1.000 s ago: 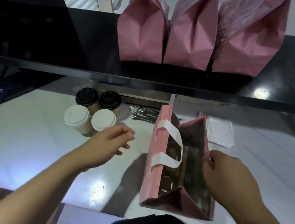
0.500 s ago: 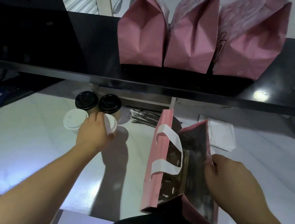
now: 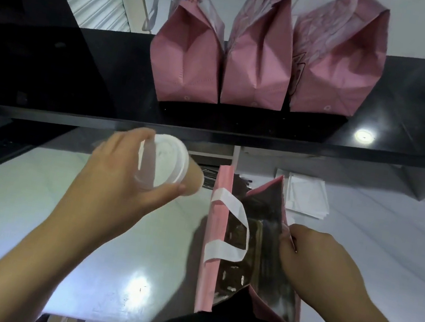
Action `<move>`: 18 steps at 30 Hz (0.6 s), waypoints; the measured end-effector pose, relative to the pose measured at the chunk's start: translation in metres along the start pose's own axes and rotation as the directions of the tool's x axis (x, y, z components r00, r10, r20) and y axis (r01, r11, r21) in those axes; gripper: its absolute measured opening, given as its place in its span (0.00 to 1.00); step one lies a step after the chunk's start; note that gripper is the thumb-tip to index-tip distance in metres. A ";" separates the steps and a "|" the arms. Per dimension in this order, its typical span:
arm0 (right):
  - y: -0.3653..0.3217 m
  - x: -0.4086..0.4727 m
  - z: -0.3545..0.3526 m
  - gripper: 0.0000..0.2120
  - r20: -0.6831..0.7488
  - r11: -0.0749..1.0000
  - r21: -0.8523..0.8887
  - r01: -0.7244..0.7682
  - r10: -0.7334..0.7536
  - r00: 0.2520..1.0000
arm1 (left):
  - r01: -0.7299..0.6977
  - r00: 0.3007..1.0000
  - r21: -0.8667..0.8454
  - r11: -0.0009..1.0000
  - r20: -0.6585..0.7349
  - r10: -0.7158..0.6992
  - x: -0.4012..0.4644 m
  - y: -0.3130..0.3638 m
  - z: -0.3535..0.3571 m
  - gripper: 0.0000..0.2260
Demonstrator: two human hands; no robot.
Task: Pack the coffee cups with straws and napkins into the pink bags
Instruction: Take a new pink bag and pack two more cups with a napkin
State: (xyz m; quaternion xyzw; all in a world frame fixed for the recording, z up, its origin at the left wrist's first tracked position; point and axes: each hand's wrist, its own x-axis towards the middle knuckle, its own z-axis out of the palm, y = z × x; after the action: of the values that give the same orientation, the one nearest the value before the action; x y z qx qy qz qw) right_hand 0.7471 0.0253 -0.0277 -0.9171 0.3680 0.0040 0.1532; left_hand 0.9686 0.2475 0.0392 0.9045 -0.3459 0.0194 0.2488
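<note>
here, in the head view, the coffee cup (image 3: pixel 168 171) hangs in the air above the white counter (image 3: pixel 14 212), just left of the open pink bag (image 3: pixel 212 245). it is tilted: its white lid faces up toward the camera and leans left, while its tan body runs down and to the right, so its long axis slants toward the bag's mouth. the open bag stands on the counter with its long opening running away from the camera, a white handle (image 3: pixel 231 228) looped across the left wall, and a dark lining inside.

counted: one cup is visible, one open bag on the counter, and three more pink bags (image 3: pixel 258 64) standing side by side on the black shelf (image 3: pixel 79 76) above. a stack of white napkins (image 3: pixel 307 193) lies on the counter just beyond the open bag, to its right. a dark bundle of straws (image 3: pixel 207 175) shows between the cup and the bag's far edge, too hidden to count.

the left hand (image 3: pixel 117 187) is curled round the cup, fingers along the far side of the lid and thumb pressed near the lid's rim on the near side. the right hand (image 3: pixel 320 266) pinches the right wall of the open bag at its top edge, fingers folded over it.
</note>
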 end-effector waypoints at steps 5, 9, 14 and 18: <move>-0.005 0.000 -0.006 0.12 0.062 1.000 0.000 -0.022 0.022 0.998 | -0.116 0.967 -0.261 0.958 0.190 0.169 0.003 0.076 -0.008 0.38; 0.000 -0.004 -0.014 0.05 0.161 0.999 -0.031 -0.031 0.036 0.986 | -0.237 0.841 -0.178 0.955 0.454 0.294 0.012 0.100 0.031 0.34; 0.014 -0.002 -0.014 0.07 0.191 0.998 -0.010 -0.056 0.057 0.980 | -0.260 0.783 -0.096 0.961 0.561 0.268 0.035 0.106 0.057 0.31; 0.020 -0.004 -0.012 0.12 0.168 0.993 0.085 -0.080 0.065 0.984 | -0.404 0.736 0.042 0.914 0.608 0.298 0.036 0.106 0.072 0.39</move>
State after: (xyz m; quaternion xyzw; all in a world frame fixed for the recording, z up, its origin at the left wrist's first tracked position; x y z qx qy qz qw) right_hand 0.7295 0.0104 -0.0212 -0.8916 0.3870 0.0685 0.2248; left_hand 0.9182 0.1241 0.0296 0.8010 -0.5675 -0.1858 0.0423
